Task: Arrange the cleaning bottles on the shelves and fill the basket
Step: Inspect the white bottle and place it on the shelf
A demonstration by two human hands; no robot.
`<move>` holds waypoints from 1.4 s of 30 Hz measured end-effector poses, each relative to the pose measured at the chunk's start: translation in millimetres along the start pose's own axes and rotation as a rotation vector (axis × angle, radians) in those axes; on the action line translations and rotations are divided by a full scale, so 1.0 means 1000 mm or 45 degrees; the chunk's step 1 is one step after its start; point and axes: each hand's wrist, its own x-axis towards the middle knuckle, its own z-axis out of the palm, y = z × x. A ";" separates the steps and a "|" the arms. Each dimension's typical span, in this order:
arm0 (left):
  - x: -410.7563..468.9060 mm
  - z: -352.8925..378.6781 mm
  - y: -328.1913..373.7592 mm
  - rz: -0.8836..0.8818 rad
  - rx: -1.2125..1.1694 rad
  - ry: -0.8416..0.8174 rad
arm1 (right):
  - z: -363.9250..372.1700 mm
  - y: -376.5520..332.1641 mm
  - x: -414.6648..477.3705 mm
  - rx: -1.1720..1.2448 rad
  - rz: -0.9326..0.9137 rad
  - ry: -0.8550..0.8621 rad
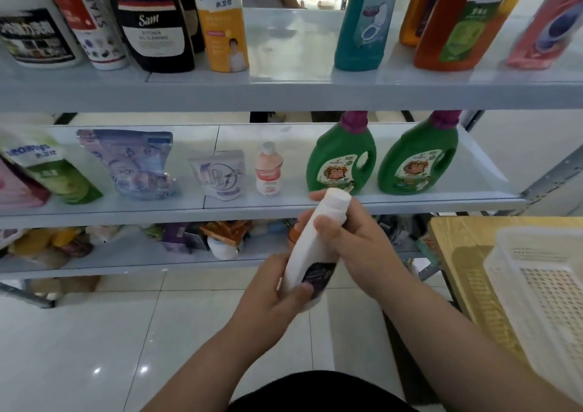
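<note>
White bottle (310,247) with dark label, tilted in front of the middle shelf (252,211), left hand (268,288) fingers curled round its base, right hand (350,241) fingers gripping below the cap, white basket (501,285) on wooden counter (457,241), right.

One white bottle (310,254) sits between the left hand (268,292) and right hand (353,241). Beyond them stand two green jugs (342,159) (418,162), one small pink bottle (269,170) and, further left, two purple pouches (138,162) (220,173). One white basket (501,285) lies right of them.

A shop: metal shelves (284,96) stocked with detergent bottles (342,156), refill pouches (138,162), tiled floor (94,348).
</note>
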 end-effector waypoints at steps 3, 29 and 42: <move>0.000 0.019 0.017 -0.152 -0.210 0.039 | -0.020 0.014 0.015 0.274 0.194 0.041; 0.000 0.026 0.028 -0.892 -1.020 -0.058 | -0.013 0.040 -0.008 0.325 0.291 0.246; 0.008 -0.068 0.012 0.061 0.535 0.018 | 0.005 -0.007 0.016 -0.947 -0.020 0.241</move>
